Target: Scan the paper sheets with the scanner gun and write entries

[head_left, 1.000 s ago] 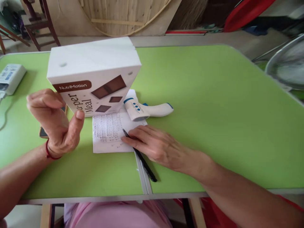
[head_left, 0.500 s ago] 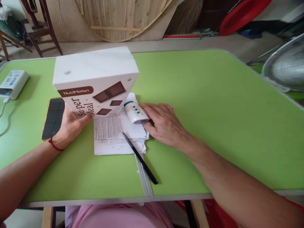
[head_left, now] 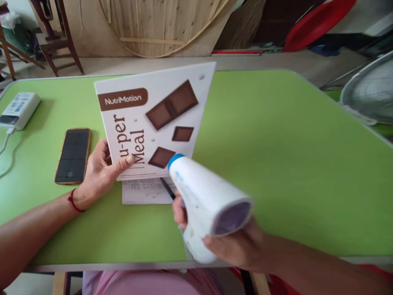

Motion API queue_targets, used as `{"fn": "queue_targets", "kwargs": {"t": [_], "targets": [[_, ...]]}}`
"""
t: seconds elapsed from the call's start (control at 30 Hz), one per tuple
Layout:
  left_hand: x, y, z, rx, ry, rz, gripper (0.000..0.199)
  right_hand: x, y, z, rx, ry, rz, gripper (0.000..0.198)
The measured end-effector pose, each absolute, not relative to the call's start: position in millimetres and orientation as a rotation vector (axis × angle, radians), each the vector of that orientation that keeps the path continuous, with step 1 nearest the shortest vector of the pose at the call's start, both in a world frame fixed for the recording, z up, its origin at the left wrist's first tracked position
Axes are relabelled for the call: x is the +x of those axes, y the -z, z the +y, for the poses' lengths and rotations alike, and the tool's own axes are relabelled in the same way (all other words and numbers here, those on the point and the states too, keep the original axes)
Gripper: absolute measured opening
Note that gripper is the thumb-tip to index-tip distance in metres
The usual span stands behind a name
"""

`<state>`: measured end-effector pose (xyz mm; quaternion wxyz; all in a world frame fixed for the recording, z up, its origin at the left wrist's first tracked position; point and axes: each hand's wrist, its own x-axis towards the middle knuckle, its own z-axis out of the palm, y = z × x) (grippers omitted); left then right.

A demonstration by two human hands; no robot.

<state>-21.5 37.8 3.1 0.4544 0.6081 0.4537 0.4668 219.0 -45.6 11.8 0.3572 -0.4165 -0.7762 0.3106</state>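
Note:
My left hand (head_left: 100, 170) grips the lower left edge of a white NutriMotion box (head_left: 166, 96), thumb on its printed front. The box is tilted so that this front, with brown bars drawn on it, faces me. My right hand (head_left: 236, 246) is closed round the handle of a white pistol-shaped infrared thermometer (head_left: 199, 184), blurred by motion. Its blue tip points at the lower right of the box front; its dark screen faces back. Handwritten papers (head_left: 138, 196) lie under the box. A black pen (head_left: 167, 188) on them is partly hidden by the box and my right hand.
A phone (head_left: 73, 155) lies left of my left hand on the green table (head_left: 291, 164). Farther left is a white power bank (head_left: 20, 108) with a cable. A wooden chair (head_left: 55, 41) stands behind the table, and a plastic-wrapped round object (head_left: 368, 90) is beyond the right edge.
The right hand has lifted the thermometer off the papers and brought it nearer me. The left hand has tipped the box, turning its front up towards me and moving it right.

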Motion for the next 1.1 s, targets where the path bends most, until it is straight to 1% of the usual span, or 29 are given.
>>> {"fn": "queue_targets", "kwargs": {"t": [0.03,0.07,0.13,0.2,0.37,0.53,0.83,1.1], "targets": [[-22.8,-2.6,37.5,1.521,-1.132,1.13,0.048,211.3,-10.6,-46.6,-1.048,-0.946,-1.954,0.04],[-24.2,-2.2,37.7,1.544,-1.117,1.139,0.048,204.7,-9.4,-46.2,-1.026,-1.156,-1.847,0.038],[-26.6,-1.9,39.5,1.59,-1.089,1.151,0.047,195.3,-7.4,-42.8,-0.986,-1.453,-1.616,0.037],[-28.1,-2.4,41.9,1.647,-1.057,1.141,0.043,190.7,-6.2,-39.0,-0.96,-1.586,-1.455,0.039],[-28.8,-3.8,45.1,1.758,-1.014,1.079,0.037,188.7,-5.9,-34.9,-0.919,-1.668,-1.342,0.038],[-29.9,-4.6,44.8,1.797,-1.009,1.076,0.036,187.1,-7.8,-32.1,-0.844,-1.762,-1.299,0.037],[-31.0,-7.6,44.2,1.812,-0.958,1.116,0.037,185.5,-4.1,-29.8,-0.889,-1.747,-1.284,0.041],[-31.8,-1.5,45.7,1.802,-0.976,1.147,0.039,188.5,-2.2,-28.9,-0.845,-1.76,-1.287,0.035]]}}
